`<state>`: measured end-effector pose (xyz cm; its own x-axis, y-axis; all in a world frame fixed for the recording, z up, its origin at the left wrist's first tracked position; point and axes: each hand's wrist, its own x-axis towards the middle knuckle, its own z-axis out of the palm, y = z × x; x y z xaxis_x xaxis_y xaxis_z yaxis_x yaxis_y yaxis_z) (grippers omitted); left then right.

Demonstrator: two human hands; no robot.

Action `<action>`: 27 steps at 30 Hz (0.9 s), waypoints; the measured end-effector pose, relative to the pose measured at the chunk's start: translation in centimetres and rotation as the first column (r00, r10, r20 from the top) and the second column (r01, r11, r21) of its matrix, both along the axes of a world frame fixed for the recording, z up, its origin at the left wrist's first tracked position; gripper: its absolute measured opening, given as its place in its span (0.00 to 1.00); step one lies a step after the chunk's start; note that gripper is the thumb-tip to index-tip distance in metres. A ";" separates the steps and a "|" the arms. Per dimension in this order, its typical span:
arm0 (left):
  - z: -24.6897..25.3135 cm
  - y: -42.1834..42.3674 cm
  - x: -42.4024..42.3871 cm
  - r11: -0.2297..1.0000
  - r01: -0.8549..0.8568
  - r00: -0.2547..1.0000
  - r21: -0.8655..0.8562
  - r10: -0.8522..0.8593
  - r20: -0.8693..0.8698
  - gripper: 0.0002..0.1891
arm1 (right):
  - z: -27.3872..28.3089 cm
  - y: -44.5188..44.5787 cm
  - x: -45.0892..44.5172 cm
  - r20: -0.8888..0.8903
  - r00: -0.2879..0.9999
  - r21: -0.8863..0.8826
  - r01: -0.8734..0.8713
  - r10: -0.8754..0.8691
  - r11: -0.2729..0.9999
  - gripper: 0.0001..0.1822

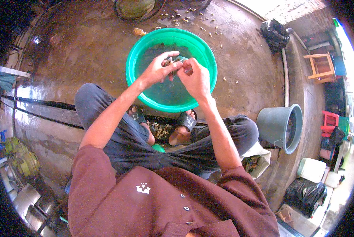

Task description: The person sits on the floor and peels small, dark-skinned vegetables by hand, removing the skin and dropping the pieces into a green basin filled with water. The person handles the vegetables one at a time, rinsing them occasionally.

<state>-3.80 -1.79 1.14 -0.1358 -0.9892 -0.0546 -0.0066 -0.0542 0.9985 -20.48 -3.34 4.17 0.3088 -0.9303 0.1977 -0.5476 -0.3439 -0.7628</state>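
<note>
A round green plastic basin (171,108) stands on the wet floor in front of my feet, with dark, murky contents inside it. Over the basin, my left hand (162,67) holds a small greyish, wet item (177,60), its fingers curled around it. What this item is, I cannot tell. My right hand (194,74) meets it from the right, thumb and forefinger pinched at the item's edge beside my left thumb. The fingertips partly hide the item.
Small pale scraps (184,19) lie scattered on the floor beyond the basin. More scraps (159,130) fill a gap between my sandalled feet. A grey bucket (267,124) lies tipped to the right, near an open pale sack (263,160). A black plastic bag (275,34) sits far right.
</note>
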 end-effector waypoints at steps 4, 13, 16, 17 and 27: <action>0.8 -0.2 0.1 0.995 0.078 0.995 0.060 -0.082 0.060 0.25 | -0.5 -0.1 -0.1 0.059 0.998 0.075 0.013 -0.018 0.997 0.10; 0.6 -0.2 -0.4 0.999 0.024 0.992 0.023 -0.020 -0.126 0.20 | 0.2 -0.3 -0.2 0.556 0.825 0.521 -0.253 -0.099 0.815 0.09; 0.0 -0.5 0.5 0.991 -0.065 0.969 0.116 0.090 -0.230 0.17 | 1.1 0.1 -0.1 0.674 0.733 0.497 -0.364 -0.086 0.788 0.08; -0.5 -1.0 1.5 0.985 -0.087 0.957 0.146 0.124 -0.261 0.15 | 1.6 0.2 -0.1 0.673 0.737 0.489 -0.382 -0.060 0.784 0.09; -0.3 -1.4 1.2 0.967 0.123 0.777 0.223 0.046 -0.627 0.17 | -0.8 -0.2 -0.1 0.271 0.960 0.369 -0.171 0.070 0.914 0.33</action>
<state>-2.56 -3.20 0.85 -0.2606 -0.9492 -0.1764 0.6043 -0.3028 0.7370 -20.54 -3.50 3.38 0.4118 -0.9074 -0.0836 -0.2981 -0.0474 -0.9534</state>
